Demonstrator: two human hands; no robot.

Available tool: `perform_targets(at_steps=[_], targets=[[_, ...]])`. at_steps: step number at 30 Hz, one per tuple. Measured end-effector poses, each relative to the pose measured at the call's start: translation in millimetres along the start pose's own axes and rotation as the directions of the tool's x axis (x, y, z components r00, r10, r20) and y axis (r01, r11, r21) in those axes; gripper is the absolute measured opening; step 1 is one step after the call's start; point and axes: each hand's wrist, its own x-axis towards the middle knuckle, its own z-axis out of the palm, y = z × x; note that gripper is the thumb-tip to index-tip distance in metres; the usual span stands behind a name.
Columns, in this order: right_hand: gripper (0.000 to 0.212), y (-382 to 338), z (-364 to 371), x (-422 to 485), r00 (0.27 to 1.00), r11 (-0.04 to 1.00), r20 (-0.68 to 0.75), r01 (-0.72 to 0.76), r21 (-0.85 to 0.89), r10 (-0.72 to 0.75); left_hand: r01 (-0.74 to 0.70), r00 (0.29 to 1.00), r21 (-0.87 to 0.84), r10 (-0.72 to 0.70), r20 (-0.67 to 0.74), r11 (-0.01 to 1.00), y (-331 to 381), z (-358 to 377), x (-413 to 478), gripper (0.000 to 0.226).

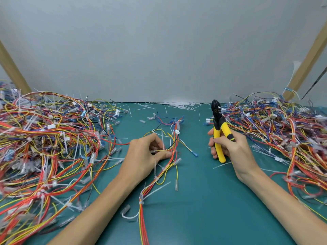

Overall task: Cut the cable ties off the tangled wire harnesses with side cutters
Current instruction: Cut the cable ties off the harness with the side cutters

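- Wire harnesses (46, 147) lie in tangled red, yellow and blue heaps at both sides of a green mat (203, 200).
- One loose harness (150, 186) lies on the mat between the heaps.
- Left hand (143, 156) pinches its wires between thumb and fingers, beside an upright white cable tie (162, 138).
- Right hand (233, 147) wraps around the yellow handles of the side cutters (218, 124), held upright, jaws together, apart from the harness.
- Likely step: presenting a tie. Next, the cutters must tip down, open and bite only plastic.
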Motion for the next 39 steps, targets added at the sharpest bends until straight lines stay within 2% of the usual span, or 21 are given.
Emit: perform_targets(at_steps=[5, 10, 13, 17, 20, 23, 27, 30, 34, 39], targets=[[0.022, -2, 2, -4, 1.000, 1.000, -0.027, 0.014, -0.006, -0.015, 0.008, 1.000, 0.045, -0.008, 0.009, 0.999, 4, -1, -2, 0.029], [0.024, -6, 3, -6, 0.998, 1.000, -0.058, 0.006, -0.021, -0.008, 0.106, 0.993, -0.191, -0.114, -0.032, 0.976, 11, -7, -4, 0.047], [0.018, -6, 3, -7, 0.997, 0.999, -0.073, -0.002, -0.036, -0.001, 0.150, 0.984, -0.282, -0.170, -0.046, 0.947, 14, -9, -6, 0.056], [0.025, -4, 4, -6, 0.998, 0.998, -0.056, 0.018, -0.059, -0.022, 0.157, 0.984, -0.337, -0.177, -0.029, 0.928, 11, -10, -4, 0.040], [0.029, -3, 7, -7, 0.998, 0.993, -0.003, 0.059, -0.105, -0.060, 0.165, 0.985, -0.466, -0.168, 0.035, 0.870, 5, -13, -2, 0.029], [0.026, -3, 7, -7, 0.997, 0.994, -0.017, 0.069, -0.089, -0.071, 0.175, 0.983, -0.544, -0.175, 0.051, 0.821, 4, -12, -1, 0.021], [0.007, -2, 4, -5, 0.998, 0.998, -0.045, 0.032, -0.061, -0.035, 0.133, 0.991, -0.541, -0.129, 0.045, 0.830, 0, -8, 0, 0.017], [0.013, -2, 3, -5, 0.999, 0.997, -0.036, 0.030, -0.066, -0.032, 0.132, 0.991, -0.550, -0.097, 0.093, 0.824, 0, -10, 0, 0.011], [0.013, -3, 3, -7, 0.998, 0.996, -0.014, 0.056, -0.072, -0.058, 0.107, 0.994, -0.489, -0.093, 0.053, 0.866, -1, -11, 2, 0.013], [0.017, -3, 6, -8, 0.992, 0.992, -0.034, 0.119, -0.040, -0.120, 0.150, 0.988, -0.533, -0.146, 0.050, 0.833, -2, -8, 3, 0.016]])
